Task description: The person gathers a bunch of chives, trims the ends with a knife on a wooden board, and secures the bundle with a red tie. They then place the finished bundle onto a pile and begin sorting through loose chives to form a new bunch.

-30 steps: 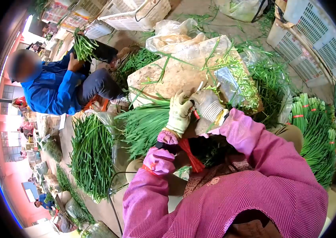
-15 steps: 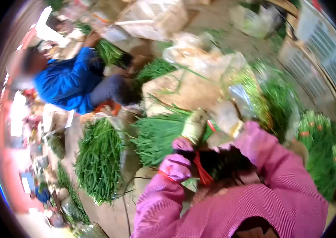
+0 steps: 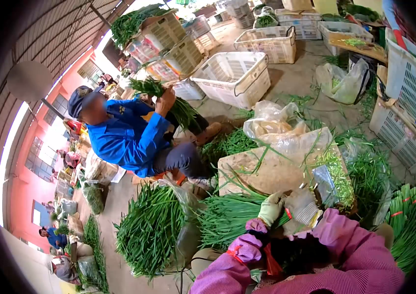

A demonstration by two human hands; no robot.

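Observation:
My left hand (image 3: 271,208), in a pale yellow-green glove, is closed at the cut end of a bunch of long green chives (image 3: 230,218), whose leaves fan out to the left. Close beside it, my right hand (image 3: 302,206) wears a whitish knit glove with curled fingers; what they hold, if anything, is hidden. A small red strip (image 3: 288,213) shows between the two gloves. Just beyond the hands lies a worn board (image 3: 272,169) with stray leaves on it. A flat silvery sheet (image 3: 325,182) and yellow-green trimmings (image 3: 338,171) are at its right side.
On the left, a person in a blue jacket (image 3: 124,137) holds greens. A large pile of chives (image 3: 151,230) stands at my left, and red-banded bunches (image 3: 411,220) at my right. White crates (image 3: 235,81) and a plastic bag (image 3: 343,81) are farther off.
The camera view has tilted up and swung left, bringing more of the hall into sight. The person in blue has raised their greens. My hands remain close together by the chives.

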